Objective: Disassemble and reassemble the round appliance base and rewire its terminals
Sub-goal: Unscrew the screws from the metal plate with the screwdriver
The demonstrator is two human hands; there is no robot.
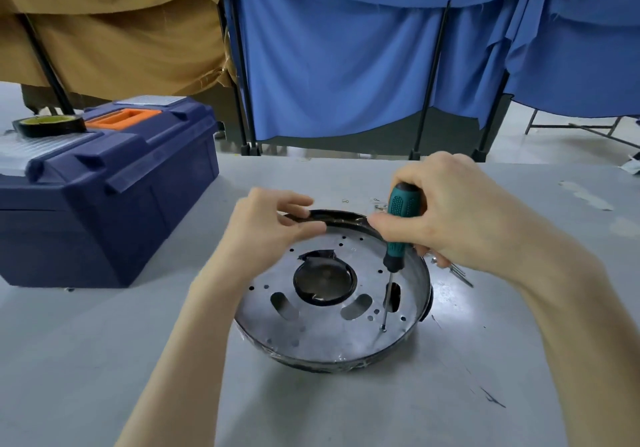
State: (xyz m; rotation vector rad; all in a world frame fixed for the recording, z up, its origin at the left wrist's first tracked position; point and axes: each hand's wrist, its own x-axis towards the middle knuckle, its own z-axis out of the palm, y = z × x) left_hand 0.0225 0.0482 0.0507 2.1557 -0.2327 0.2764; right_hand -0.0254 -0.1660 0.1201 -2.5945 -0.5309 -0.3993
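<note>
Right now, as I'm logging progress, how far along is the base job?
Done: metal plate sits in the round base. In hand: right hand holds the screwdriver on one screw; left hand grips the rim. Left: other plate holes look empty; wiring isn't visible.

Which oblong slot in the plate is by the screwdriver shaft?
The rightmost, dark slot; the shaft of the green-handled screwdriver overlaps its left edge. The other two lie farther left.

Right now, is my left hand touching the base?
Touching. The head view shows the left hand pinching the far rim of the base, with no gap between them; the right hand holds the screwdriver.
</note>
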